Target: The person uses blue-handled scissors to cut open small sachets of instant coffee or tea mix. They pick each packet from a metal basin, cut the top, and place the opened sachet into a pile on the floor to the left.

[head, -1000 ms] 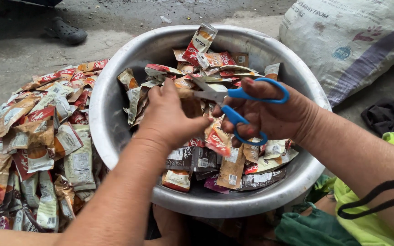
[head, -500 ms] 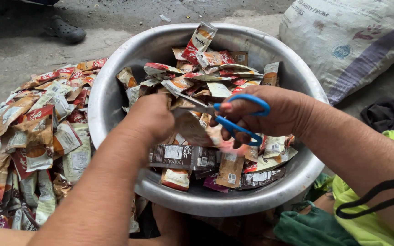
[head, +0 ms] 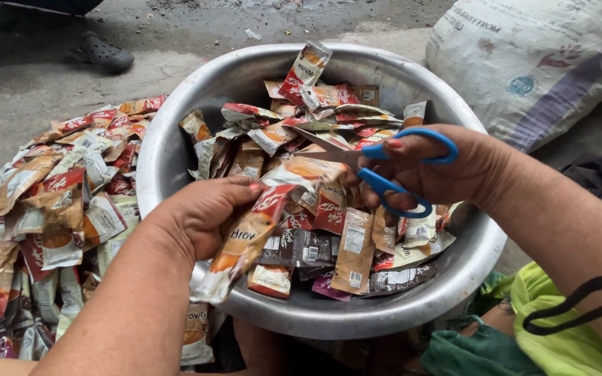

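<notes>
Both forearms reach in from the near edge, bare. The left hand [head: 200,212] curls palm-down, fingers pinched closed in a grip. The right hand [head: 447,170] comes in from the right, thumb and fingers bent through loops, knuckles upward.

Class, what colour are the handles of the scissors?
Blue, on the scissors in the right hand; head view.

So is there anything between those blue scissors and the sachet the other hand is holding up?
Nothing visible. The left hand holds the long sachet over the metal bowl, and the scissors in the right hand reach its top end directly.
</notes>
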